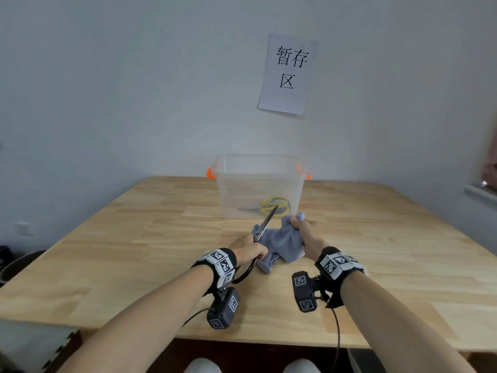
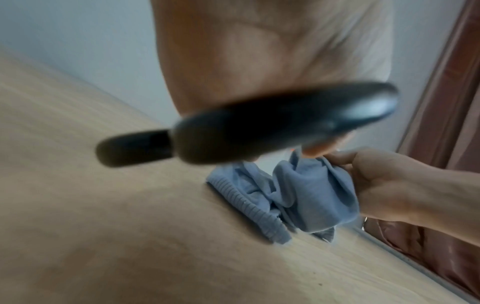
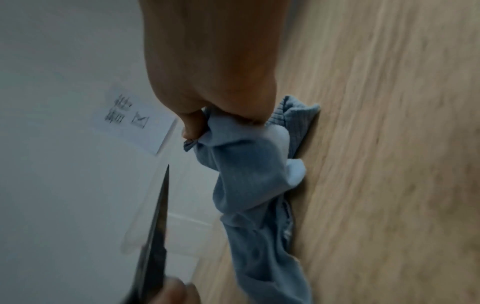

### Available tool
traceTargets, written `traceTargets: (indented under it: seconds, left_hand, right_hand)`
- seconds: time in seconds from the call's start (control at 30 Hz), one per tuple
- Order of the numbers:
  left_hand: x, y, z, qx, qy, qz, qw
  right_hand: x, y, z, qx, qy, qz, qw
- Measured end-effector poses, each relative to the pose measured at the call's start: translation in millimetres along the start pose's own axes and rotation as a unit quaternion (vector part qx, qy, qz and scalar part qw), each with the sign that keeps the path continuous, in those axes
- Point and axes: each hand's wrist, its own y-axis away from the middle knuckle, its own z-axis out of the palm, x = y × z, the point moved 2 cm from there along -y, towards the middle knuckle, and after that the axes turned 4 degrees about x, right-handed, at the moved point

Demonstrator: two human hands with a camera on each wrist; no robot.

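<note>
Left hand (image 1: 250,253) grips the scissors (image 1: 265,224) by the handle, blades together and raised over the cloth (image 1: 282,242), while right hand (image 1: 306,236) clamps 1 bunched end and holds it above the table (image 1: 134,238), probably to offer the blades a tight edge.

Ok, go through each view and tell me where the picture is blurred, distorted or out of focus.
Head view: sharp overall, with wide-angle stretch of the table toward the edges. Left wrist view: the black scissors handle is a blurred close-up mass, the blue sock clearer. Right wrist view: motion blur smears the wood grain and the scissors blade; the wall sign is barely legible.
</note>
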Motion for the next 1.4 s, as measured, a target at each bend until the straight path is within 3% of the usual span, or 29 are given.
traceTargets:
  seconds: [0.17,0.3,0.6,1.03,1.27,1.4]
  left_hand:
    - [1.5,-13.3,-0.8,-0.001,-0.062,-0.011,0.998]
    - [5.5,-15.4,-0.7,-0.003,-0.160,-0.003,0.987]
    - [20.6,-19.1,15.2,0.044,-0.296,0.064,0.952]
    - [38.0,-26.2,31.3,0.088,-0.312,0.164,0.932]
    - [30.6,-29.2,27.8,0.095,-0.295,0.160,0.937]
    - [29.6,-29.4,26.2,0.090,-0.293,0.170,0.937]
  right_hand:
    - [2.5,18.4,9.8,-0.135,-0.060,0.058,0.987]
    - [1.8,23.3,4.2,-0.197,-0.059,0.062,0.977]
    - [9.9,21.4,4.7,-0.205,-0.002,0.017,0.979]
    - [20.4,20.7,-1.1,-0.131,-0.005,-0.017,0.991]
    - [13.2,20.6,-0.6,-0.225,-0.101,0.016,0.969]
    - [13.1,22.1,4.2,-0.213,-0.028,-0.008,0.977]
